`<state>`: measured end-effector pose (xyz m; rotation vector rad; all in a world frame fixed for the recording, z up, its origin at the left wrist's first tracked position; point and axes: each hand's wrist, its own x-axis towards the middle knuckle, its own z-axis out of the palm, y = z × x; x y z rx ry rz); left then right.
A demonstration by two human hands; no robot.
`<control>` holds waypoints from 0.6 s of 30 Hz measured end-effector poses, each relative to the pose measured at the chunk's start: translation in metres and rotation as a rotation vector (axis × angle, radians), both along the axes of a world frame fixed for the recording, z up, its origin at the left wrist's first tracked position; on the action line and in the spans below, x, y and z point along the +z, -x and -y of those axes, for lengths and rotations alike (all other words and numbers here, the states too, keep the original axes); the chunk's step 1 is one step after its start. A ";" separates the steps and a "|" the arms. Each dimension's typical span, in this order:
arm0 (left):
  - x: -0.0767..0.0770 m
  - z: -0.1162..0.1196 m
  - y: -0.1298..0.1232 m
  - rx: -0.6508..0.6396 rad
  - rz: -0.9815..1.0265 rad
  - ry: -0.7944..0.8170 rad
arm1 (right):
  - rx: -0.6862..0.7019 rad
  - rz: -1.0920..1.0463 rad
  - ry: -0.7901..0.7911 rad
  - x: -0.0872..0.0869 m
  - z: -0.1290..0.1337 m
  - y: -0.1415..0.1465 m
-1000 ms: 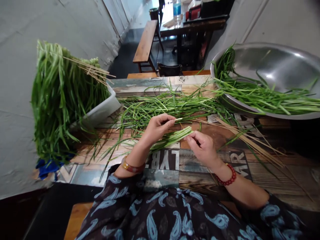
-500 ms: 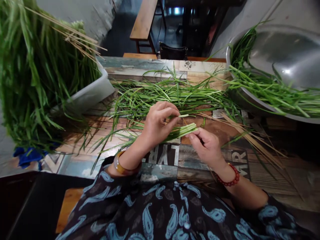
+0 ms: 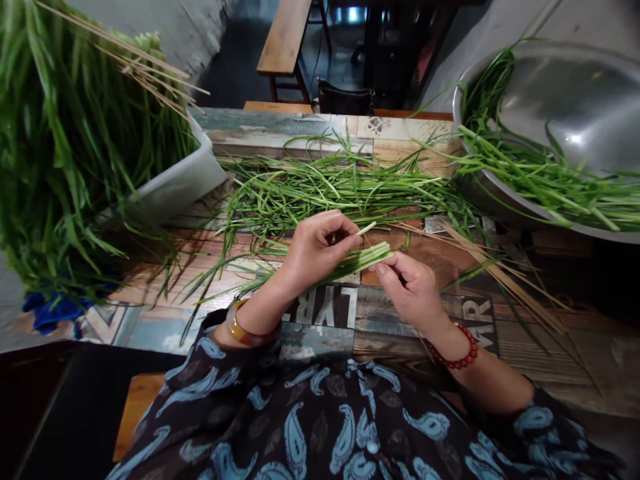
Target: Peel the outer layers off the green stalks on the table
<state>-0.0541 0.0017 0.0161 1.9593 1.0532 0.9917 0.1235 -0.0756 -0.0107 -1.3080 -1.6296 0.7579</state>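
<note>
My left hand (image 3: 323, 250) is closed, its thumb and forefinger pinching a single chive stalk (image 3: 367, 229) whose pale end sticks out to the right. Beneath those fingers lies a small bunch of chives (image 3: 367, 256), pale ends level and facing right, leaves trailing left under my wrist. My right hand (image 3: 413, 287) pinches the bunch near its pale ends, fingertips pressed together. Below the right palm a thin stick (image 3: 425, 345) shows in part; whether that hand holds it I cannot tell. Loose chives (image 3: 340, 187) lie spread just beyond both hands.
At the left, a white plastic bin (image 3: 175, 177) is heaped with chives, with bamboo skewers (image 3: 150, 80) on top. A large steel bowl (image 3: 565, 100) with more chives stands at the right. Further skewers (image 3: 505, 280) lie right of my hands. A blue cloth (image 3: 55, 312) sits at lower left.
The chive stalk in my left hand now sticks out further and tilts up to the right. Both hands stay nearly in place over the bunch.
</note>
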 end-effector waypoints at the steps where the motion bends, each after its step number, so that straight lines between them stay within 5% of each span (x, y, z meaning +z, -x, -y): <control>1: 0.000 0.000 0.000 0.007 -0.006 -0.014 | 0.004 -0.003 0.011 0.001 0.000 0.000; 18: 0.000 0.003 0.001 0.047 -0.048 -0.097 | 0.009 0.007 0.058 0.006 0.002 0.001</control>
